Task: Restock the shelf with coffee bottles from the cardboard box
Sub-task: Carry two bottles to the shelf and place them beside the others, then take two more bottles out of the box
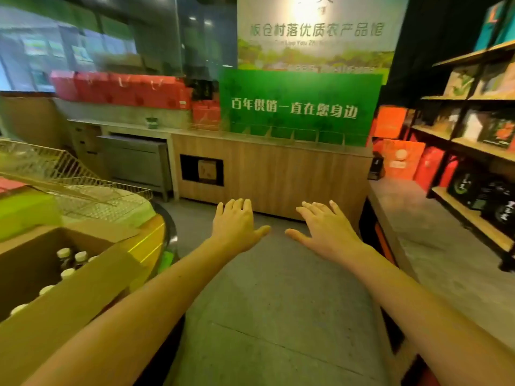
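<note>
Cardboard box (69, 296) holds seemingly white-capped bottles (73, 259); both hands (237, 227) empty.

Left hand (237, 227) and right hand (326, 232) stretch out flat, empty, beside the cardboard box (69, 296) of coffee bottles (73, 259).

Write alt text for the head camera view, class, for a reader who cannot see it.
Two bare hands, left hand and right hand, stretch forward, open and empty, over a grey shop floor. An open cardboard box of capped bottles sits at lower left. A wooden counter with a green sign stands ahead, and stocked shelves line the right.
</note>
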The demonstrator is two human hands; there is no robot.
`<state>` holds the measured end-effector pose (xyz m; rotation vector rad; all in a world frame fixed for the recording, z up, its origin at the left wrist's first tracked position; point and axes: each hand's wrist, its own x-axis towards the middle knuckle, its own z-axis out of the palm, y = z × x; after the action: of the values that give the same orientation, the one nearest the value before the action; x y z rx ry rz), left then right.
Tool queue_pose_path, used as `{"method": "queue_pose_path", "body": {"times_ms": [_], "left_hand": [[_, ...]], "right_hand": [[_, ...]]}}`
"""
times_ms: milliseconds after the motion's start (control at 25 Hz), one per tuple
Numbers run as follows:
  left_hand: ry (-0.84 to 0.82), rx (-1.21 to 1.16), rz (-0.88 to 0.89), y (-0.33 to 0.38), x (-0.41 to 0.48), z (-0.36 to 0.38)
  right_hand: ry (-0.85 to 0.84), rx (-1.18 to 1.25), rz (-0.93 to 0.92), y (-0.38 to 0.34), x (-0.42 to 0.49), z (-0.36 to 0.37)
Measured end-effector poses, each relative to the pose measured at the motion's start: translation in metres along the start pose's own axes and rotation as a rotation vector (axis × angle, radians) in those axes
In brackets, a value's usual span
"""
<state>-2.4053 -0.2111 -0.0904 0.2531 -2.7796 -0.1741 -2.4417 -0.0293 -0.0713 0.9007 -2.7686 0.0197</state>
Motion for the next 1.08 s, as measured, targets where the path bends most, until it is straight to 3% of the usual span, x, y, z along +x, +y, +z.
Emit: {"method": "queue_pose_path", "body": {"times_ms": [320,480,760,920,1080], "left_hand": [[0.000,0.120,-0.413,-0.343,-0.060,-0.046],[-0.057,0.144,-0.585,-0.456,-0.101,-0.039],[-0.225,0.029,-0.722,-0.543,-0.138,0.034],[-0.337,-0.126,-0.808,-0.560,-0.168,0.076],[-0.484,-0.257,-0.988,-0.557,-0.195,0.099]], "right_hand": [[-0.020,0.127,-0.404,-0.322,0.180,0.054],[-0.064,0.149,-0.573,-0.442,0.225,0.094],[-0.307,0.163,-0.818,-0.531,0.279,0.192],[-0.478,0.169,-1.156,-0.574,0.290,0.244],[-0.595,0.016,-1.524,-0.604,0.284,0.285]]}}
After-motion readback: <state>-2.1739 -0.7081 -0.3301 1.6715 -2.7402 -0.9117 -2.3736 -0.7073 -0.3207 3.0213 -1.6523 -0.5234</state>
